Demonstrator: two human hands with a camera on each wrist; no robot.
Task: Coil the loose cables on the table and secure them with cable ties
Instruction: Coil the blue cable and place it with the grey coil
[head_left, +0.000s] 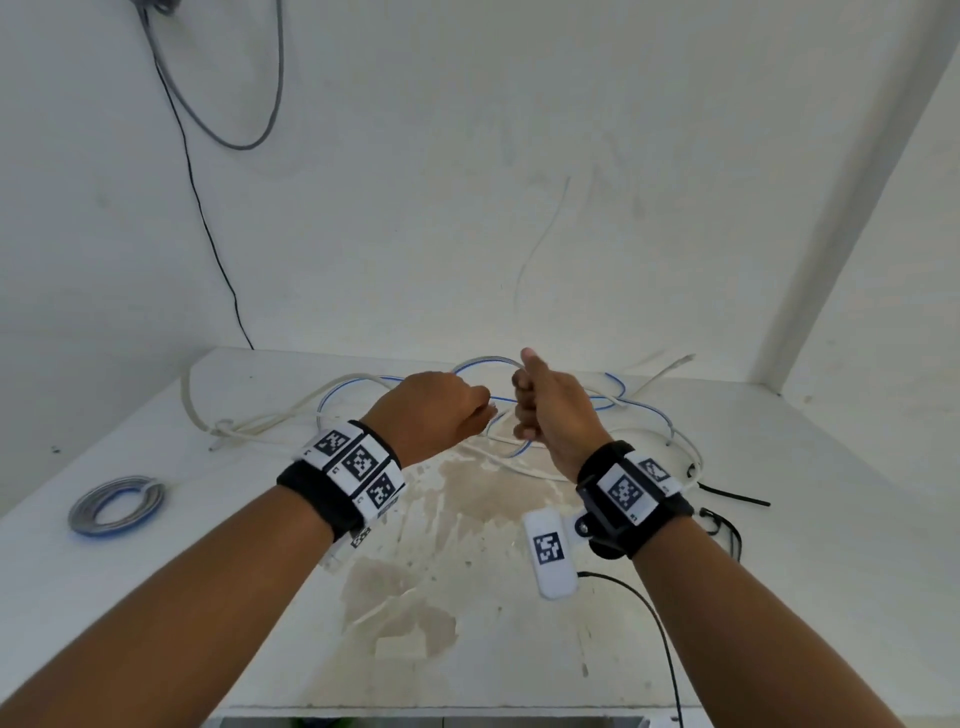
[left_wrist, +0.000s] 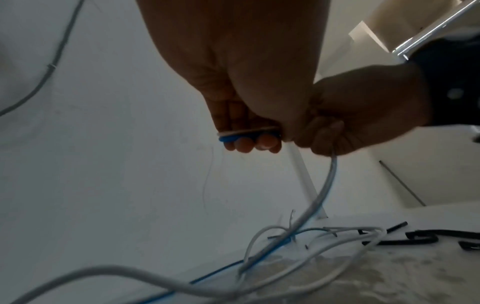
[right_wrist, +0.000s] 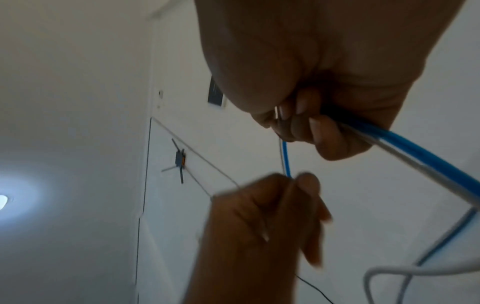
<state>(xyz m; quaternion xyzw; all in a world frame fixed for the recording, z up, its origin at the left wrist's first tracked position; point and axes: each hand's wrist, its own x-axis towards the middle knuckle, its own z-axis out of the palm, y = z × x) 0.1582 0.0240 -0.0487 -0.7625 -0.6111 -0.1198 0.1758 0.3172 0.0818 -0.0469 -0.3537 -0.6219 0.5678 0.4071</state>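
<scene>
Cable (head_left: 503, 400) bridges both grips; left hand (head_left: 441, 410) pinches it, right hand (head_left: 550, 410) clenches it; slack trails rightward across counter (head_left: 156, 597).

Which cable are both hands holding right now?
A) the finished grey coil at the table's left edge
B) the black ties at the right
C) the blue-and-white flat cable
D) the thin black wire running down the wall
C: the left hand and right hand both grip the blue-and-white flat cable, its blue side showing in each wrist view.
</scene>
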